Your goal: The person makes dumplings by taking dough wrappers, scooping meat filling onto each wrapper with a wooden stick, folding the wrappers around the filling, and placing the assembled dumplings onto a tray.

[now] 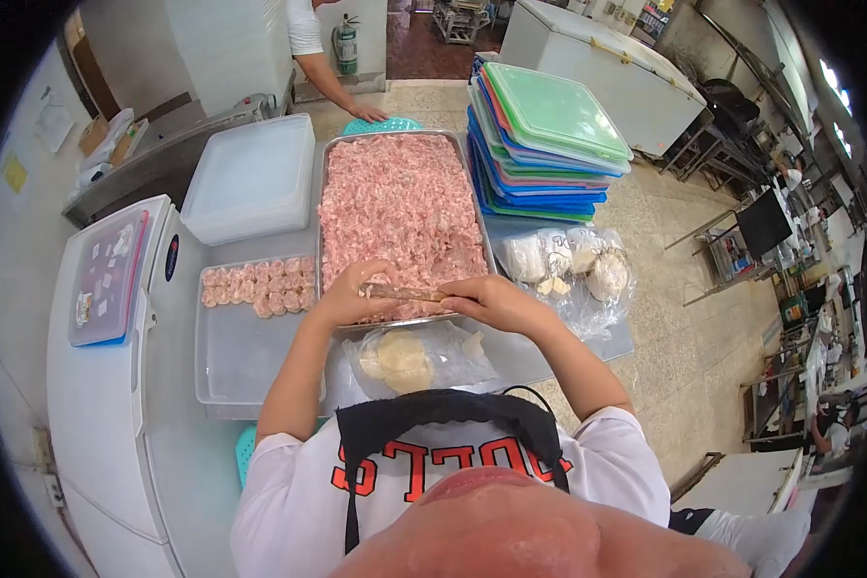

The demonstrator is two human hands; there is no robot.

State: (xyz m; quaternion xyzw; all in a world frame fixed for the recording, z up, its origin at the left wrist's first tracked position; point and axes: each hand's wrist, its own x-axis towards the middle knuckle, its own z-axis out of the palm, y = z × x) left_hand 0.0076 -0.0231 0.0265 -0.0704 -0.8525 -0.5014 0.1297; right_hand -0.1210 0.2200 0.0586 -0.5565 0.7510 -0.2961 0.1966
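Note:
A large metal tray (pixel 405 132) is filled with pink ground meat (pixel 400 207). Over its near edge, my right hand (pixel 496 303) pinches the end of a thin flat stick (pixel 405 293) smeared with meat. My left hand (pixel 356 292) is curled at the stick's other end; what lies inside its fingers is hidden. Round pale wrappers (pixel 395 360) lie on a plastic bag just below the tray. To the left, a shallow translucent tray (pixel 250 361) holds rows of small meat-filled pieces (pixel 258 284) along its far side.
Stacked translucent containers (pixel 250 178) stand at the far left of the table. Coloured lids (pixel 549 125) are piled at the right, with bagged wrappers (pixel 568 270) nearer. Another person's hand (pixel 368 113) rests on a teal perforated item (pixel 383 125) beyond the meat tray.

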